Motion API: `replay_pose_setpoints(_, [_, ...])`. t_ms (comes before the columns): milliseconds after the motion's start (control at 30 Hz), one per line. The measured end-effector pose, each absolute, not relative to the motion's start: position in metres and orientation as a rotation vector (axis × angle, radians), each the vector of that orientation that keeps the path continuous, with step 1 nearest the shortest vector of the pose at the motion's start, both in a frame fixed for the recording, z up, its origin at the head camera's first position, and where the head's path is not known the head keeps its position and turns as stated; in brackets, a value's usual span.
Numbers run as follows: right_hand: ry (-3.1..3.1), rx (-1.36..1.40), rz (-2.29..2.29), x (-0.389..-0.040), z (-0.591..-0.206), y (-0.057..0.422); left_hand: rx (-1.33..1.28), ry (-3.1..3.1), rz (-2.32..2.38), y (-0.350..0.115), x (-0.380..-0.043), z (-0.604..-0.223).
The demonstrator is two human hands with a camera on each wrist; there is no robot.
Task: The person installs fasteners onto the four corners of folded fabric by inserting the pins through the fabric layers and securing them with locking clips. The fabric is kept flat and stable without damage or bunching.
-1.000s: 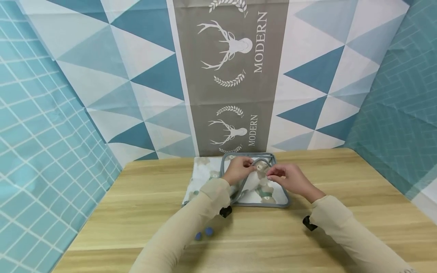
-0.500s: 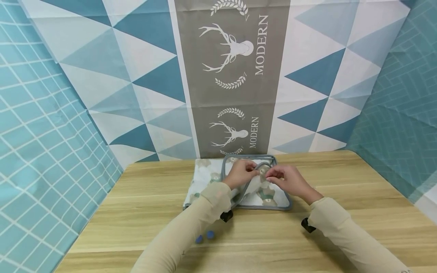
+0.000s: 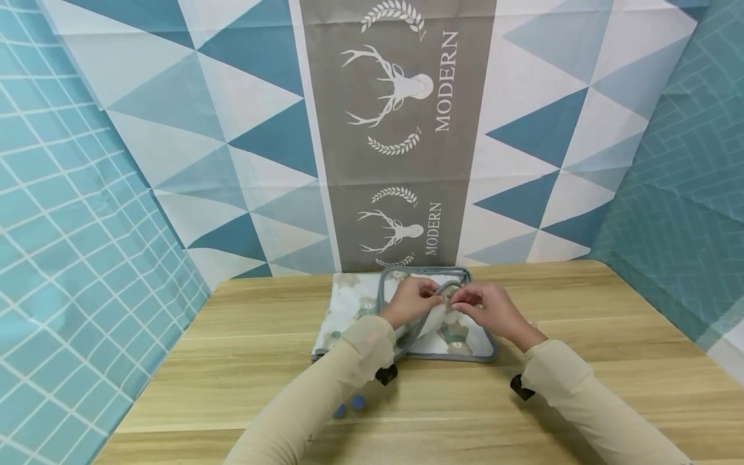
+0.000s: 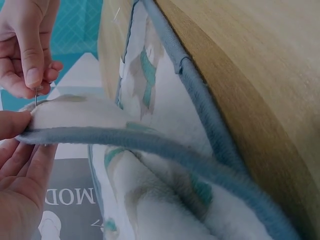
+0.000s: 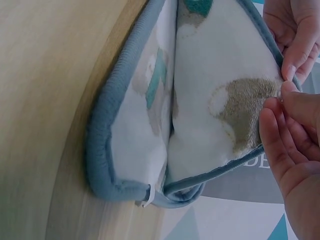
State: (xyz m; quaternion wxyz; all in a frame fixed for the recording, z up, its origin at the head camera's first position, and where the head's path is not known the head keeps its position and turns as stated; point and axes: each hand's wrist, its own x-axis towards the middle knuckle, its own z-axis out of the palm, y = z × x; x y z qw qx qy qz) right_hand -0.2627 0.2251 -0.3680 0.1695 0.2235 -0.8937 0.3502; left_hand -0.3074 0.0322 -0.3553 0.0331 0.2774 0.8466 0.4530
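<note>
The patterned cloth (image 3: 456, 336), white with bear figures, lies near the middle of the head view towards the desk's (image 3: 244, 349) far edge, one layer lifted off the rest. The left hand (image 3: 414, 302) has a narrow grip, thumb and fingers pinching the blue-grey binding (image 4: 165, 148); presumably this keeps the edge raised and taut for the other hand. The right hand (image 3: 491, 310) has an equally narrow grip on a thin metal pin or needle (image 4: 36, 97), seen at upper left of the left wrist view, its lower end at the cloth. Held by the fingertips, it can probably be aimed closely; whether it has pierced the fabric cannot be told. Two small blue discs (image 3: 358, 402) lie at lower centre, beside the left sleeve (image 3: 325, 387), perhaps kept near but out of the way.

Compared with a second ago, the fingertips of the two hands are closer together, and both hands keep their pinch. The whole scene sits slightly lower in the head view, backdrop (image 3: 401, 155) included, so the camera has likely tilted.
</note>
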Motion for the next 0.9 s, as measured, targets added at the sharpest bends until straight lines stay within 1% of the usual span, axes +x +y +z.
replay_pose_setpoints(500, [-2.528, 0.548, 0.933, -0.2630, -0.3681, 0.2227, 0.931, 2.566, 1.459, 0.0362, -0.2986, -0.3523])
replay_pose_setpoints(733, [-2.485, 0.521, 0.966, -0.2619, -0.3692, 0.2226, 0.931, 2.597, 1.408, 0.0351, -0.2976, -0.3497])
replay_pose_setpoints(900, [-2.435, 0.505, 0.890, -0.2608, -0.3691, 0.2255, 0.940, 2.614, 1.372, 0.0334, -0.2980, -0.3485])
